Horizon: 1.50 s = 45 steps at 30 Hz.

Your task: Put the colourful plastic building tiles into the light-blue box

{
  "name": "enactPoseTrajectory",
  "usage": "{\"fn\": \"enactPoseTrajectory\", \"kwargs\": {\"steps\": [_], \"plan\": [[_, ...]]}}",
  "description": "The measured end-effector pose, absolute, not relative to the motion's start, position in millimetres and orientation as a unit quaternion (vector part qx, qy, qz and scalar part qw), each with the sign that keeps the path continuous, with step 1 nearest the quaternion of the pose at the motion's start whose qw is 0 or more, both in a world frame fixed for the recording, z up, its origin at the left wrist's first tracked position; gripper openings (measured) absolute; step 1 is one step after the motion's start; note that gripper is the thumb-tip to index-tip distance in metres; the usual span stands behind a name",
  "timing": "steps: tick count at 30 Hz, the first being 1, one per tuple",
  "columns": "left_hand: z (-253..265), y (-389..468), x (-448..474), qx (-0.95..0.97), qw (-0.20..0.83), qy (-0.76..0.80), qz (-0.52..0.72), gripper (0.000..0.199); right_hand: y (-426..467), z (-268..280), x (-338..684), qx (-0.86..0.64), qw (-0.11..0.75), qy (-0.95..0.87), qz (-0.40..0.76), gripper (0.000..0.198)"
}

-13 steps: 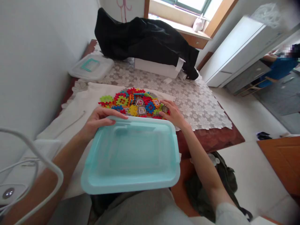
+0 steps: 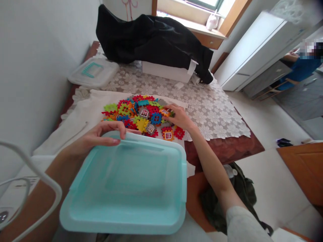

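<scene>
We have the empty tub [image 2: 126, 188] on our lap, and our left hand [image 2: 101, 136] grips its far rim, fingers curled over the edge and thumb along the outside. Just beyond that hand, on the white cloth [image 2: 80, 117] covering the bench [image 2: 222, 148], lies the heap of toy blocks [image 2: 141, 116]. Our right hand [image 2: 179, 117] rests at the heap's right edge with its fingers bent around a few pieces, one orange block showing at the fingertips, so it looks pinched on them rather than spread. We judge that we are gathering blocks, with the tub steadied for them. The next move calls for a firm hold on the loose pieces, since they snag on each other, and a short carry toward us over the rim without knocking the stray blocks [image 2: 173, 133] beneath the wrist.
</scene>
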State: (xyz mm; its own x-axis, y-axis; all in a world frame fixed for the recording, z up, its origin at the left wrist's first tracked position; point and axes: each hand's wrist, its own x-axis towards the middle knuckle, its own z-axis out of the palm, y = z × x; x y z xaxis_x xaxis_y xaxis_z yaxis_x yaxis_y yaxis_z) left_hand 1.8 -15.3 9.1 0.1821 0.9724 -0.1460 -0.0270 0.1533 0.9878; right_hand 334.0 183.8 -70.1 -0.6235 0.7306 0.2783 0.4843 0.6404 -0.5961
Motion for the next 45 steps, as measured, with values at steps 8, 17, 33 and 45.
{"fn": "enactPoseTrajectory", "kwargs": {"steps": [8, 17, 33, 45], "plan": [[13.0, -7.4, 13.5, 0.46, 0.578, 0.489, 0.464, 0.012, 187.1, -85.3, 328.2, -0.361, 0.311, -0.862, 0.171, 0.027], [12.7, 4.8, 1.3, 0.493, 0.521, 0.481, 0.504, 0.01, 172.6, -82.7, 327.2, -0.327, 0.407, -0.799, 0.298, 0.041], [15.0, 1.6, -0.4, 0.479, 0.521, 0.5, 0.499, 0.01, 166.2, -90.9, 323.6, -0.311, 0.332, -0.849, 0.27, 0.061], [10.6, -1.0, -3.1, 0.484, 0.517, 0.51, 0.488, 0.015, 164.6, -89.2, 319.9, -0.33, 0.369, -0.836, 0.237, 0.021]]}}
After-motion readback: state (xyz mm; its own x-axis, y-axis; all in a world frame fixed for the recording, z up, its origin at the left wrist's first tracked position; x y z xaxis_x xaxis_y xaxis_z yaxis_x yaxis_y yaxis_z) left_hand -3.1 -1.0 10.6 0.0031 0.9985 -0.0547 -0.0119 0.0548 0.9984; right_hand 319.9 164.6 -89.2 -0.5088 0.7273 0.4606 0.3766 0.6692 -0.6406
